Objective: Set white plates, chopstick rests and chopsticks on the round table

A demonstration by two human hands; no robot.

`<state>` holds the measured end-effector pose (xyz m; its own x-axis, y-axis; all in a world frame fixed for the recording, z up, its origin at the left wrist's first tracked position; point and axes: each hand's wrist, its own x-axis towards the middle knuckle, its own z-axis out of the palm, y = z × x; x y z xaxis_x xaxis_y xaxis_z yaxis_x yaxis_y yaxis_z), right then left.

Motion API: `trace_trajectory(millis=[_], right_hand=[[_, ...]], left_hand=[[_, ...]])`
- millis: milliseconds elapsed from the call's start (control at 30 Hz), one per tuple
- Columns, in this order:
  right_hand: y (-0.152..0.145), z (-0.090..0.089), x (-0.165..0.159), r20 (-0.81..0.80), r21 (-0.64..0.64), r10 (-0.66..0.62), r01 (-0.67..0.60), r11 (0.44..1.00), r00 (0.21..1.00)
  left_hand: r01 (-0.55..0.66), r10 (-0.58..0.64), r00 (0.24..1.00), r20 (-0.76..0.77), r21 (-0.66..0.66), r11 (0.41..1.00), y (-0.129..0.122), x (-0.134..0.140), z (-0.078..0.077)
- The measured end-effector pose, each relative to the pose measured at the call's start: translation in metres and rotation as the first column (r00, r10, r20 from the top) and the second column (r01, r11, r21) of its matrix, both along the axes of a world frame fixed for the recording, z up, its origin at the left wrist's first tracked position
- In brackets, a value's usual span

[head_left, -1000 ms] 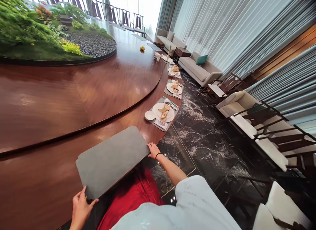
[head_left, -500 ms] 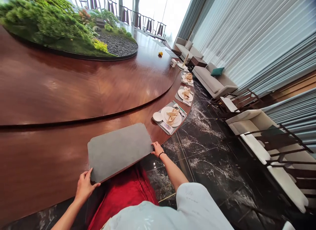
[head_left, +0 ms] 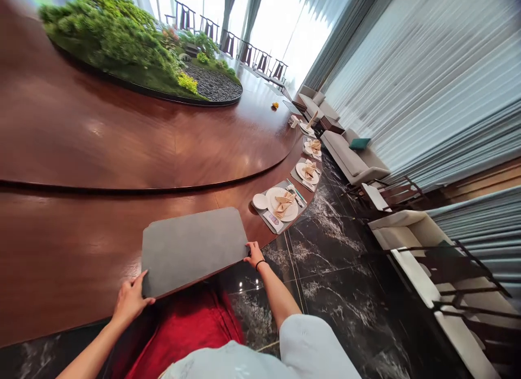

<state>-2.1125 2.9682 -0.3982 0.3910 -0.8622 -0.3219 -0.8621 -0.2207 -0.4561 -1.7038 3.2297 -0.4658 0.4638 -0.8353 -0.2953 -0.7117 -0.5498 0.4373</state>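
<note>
A grey placemat (head_left: 195, 251) with notched corners lies on the wooden table (head_left: 109, 243), its near side along the table's edge. My left hand (head_left: 130, 300) grips its near left corner, fingers along the left side and thumb at the front edge. At the opposite near corner, my right hand (head_left: 254, 254), with a dark band on the wrist, holds the mat's right end. Beyond it to the right is a set place: a white plate (head_left: 282, 204) with a folded beige napkin (head_left: 285, 205), a small white dish (head_left: 260, 201) and a printed packet (head_left: 273, 221) on another grey mat.
Several more set places (head_left: 308, 171) follow the curved rim. A raised round turntable (head_left: 163, 151) carries a miniature garden (head_left: 122, 58). A yellow object (head_left: 275, 106) sits farther off. Sofas (head_left: 350, 156) and chairs (head_left: 423, 270) stand on the black marble floor (head_left: 321, 265) at right.
The view has tilted and turned slightly, so the garden and place settings appear farther right and lower. Both hands stay at the placemat's near corners; the mat looks almost unmoved on the table.
</note>
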Motion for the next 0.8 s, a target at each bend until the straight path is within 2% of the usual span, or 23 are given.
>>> trace_trajectory(millis=[167,267,367,467,533,600,700,800], right_hand=[[-0.009,-0.001,0.000,0.012,0.004,-0.017,0.017,1.000,1.000],[-0.016,0.001,0.003,-0.029,0.002,-0.023,0.023,1.000,0.999],[-0.017,0.010,0.012,-0.193,-0.012,-0.039,0.038,0.999,0.980],[-0.005,0.019,0.039,-0.388,-0.177,-0.188,0.127,0.976,0.902],[0.015,0.020,0.075,-0.359,-0.319,-0.239,0.122,0.940,0.902],[0.049,0.015,0.128,-0.225,-0.363,-0.152,0.061,0.930,0.962],[0.124,-0.001,0.236,-0.005,-0.251,0.115,-0.112,0.961,0.993],[0.210,-0.013,0.358,0.118,-0.114,0.367,-0.355,0.928,0.923]], left_hand=[[-0.060,0.056,0.995,-0.082,-0.048,0.997,-0.005,-0.010,0.007],[-0.126,0.100,0.974,-0.203,-0.118,0.985,-0.011,-0.018,0.016],[-0.198,0.127,0.930,-0.345,-0.181,0.963,-0.013,-0.022,0.030],[-0.259,0.154,0.903,-0.400,-0.224,0.939,0.006,-0.014,0.045],[-0.286,0.155,0.887,-0.434,-0.255,0.924,0.038,0.002,0.054],[-0.332,0.169,0.851,-0.497,-0.259,0.907,0.089,0.024,0.059],[-0.482,0.294,0.765,-0.572,-0.206,0.852,0.183,0.065,0.054],[-0.645,0.457,0.686,-0.566,-0.182,0.743,0.272,0.112,0.040]])
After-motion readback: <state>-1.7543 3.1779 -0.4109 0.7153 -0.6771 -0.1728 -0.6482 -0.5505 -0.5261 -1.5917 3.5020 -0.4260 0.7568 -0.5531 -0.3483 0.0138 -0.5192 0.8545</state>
